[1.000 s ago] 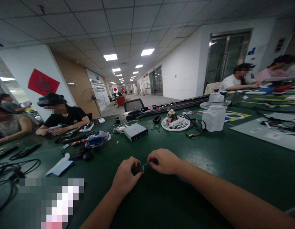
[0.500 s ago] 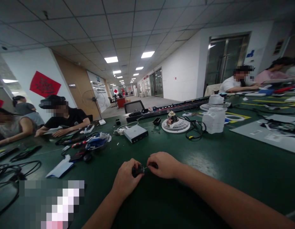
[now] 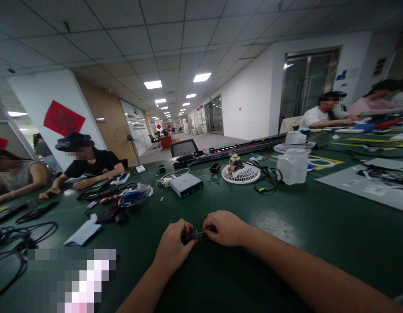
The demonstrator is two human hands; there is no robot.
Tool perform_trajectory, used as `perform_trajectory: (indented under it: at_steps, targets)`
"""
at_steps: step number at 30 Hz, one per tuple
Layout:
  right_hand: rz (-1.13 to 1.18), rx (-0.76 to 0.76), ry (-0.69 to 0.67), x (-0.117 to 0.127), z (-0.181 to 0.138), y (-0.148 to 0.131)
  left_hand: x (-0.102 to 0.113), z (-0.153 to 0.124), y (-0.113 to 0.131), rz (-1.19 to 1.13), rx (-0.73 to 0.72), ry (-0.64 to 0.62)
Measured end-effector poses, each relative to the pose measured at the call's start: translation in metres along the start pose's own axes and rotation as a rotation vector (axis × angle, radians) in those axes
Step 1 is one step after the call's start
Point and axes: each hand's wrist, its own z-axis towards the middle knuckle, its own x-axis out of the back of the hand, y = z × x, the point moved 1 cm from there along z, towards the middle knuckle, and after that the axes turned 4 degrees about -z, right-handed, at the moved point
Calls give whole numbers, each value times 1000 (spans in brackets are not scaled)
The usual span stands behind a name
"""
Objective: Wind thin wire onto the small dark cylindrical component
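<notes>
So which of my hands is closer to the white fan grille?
Right. The right hand, nearer the camera than the white fan grille, lies just left of it; the left hand is farther left.

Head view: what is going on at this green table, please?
A person works at a green table with both hands close together. The left hand holds a small black part. The right hand pinches a dark piece against the part's end; it is too small to identify. Behind lie a grey box and a fan grille. A person in black works at the left.
</notes>
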Motion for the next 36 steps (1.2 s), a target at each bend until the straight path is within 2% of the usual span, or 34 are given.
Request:
perform_trajectory:
  at_steps: [5,10,14,18,21,29,33,36]
  targets:
    - [48,43,31,2,0,-5,-1,-2,-1,-24,-14,-7]
    - [17,-9,72,2,1,-3,-3,-1,-1,-17,-14,-7]
    - [7,-155,82,2,2,-2,-1,0,-1,15,16,28]
    - [151,-322,105,1,4,-3,0,1,-4,27,46,76]
    - [260,-329,57,-6,5,-6,0,3,-7,25,68,113]
    - [337,-252,-94,-16,6,-8,-2,6,-12,-20,81,145]
    - [336,-257,6,-12,6,-7,-1,4,-10,-71,124,114]
    - [439,-255,103,-10,7,-7,0,3,-7,-113,106,105]
